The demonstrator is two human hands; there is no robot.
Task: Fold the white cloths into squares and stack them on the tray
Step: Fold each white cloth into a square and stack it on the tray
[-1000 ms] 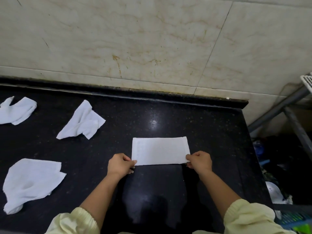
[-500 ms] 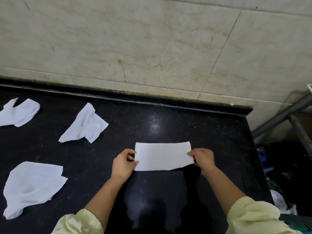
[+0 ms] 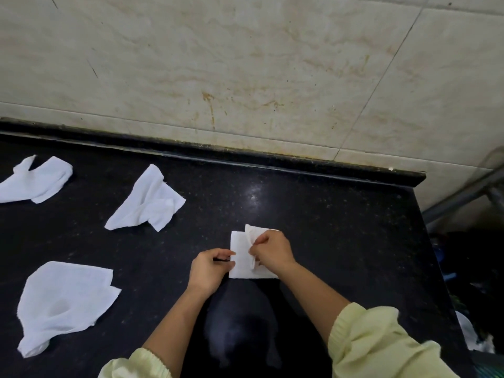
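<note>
Both hands are working one white cloth (image 3: 240, 257) near the middle of the black speckled counter (image 3: 341, 227). The right hand (image 3: 272, 251) has its fingers (image 3: 255, 242) pinched shut on the cloth's right end, which is lifted and doubled over toward the left, so the piece looks roughly square-ish right now with the flap not yet flat. The left hand (image 3: 210, 268) has its fingers (image 3: 227, 253) closed on the cloth's left edge, pinning it at the counter.

Three more cloths lie unfolded off to the left: a crumpled cloth (image 3: 148, 200) further back, a flatter cloth (image 3: 62, 301) near the front edge, and a far-left cloth (image 3: 35, 180) partly cut off by the frame. They're well apart from each other and from the one being folded.

Pale yellow sleeves (image 3: 376, 342) are pushed up the forearms. Behind the counter is a beige tiled wall (image 3: 245, 64) with some brownish stains. No logos, labels or writing readable anywhere, cloths included.
</note>
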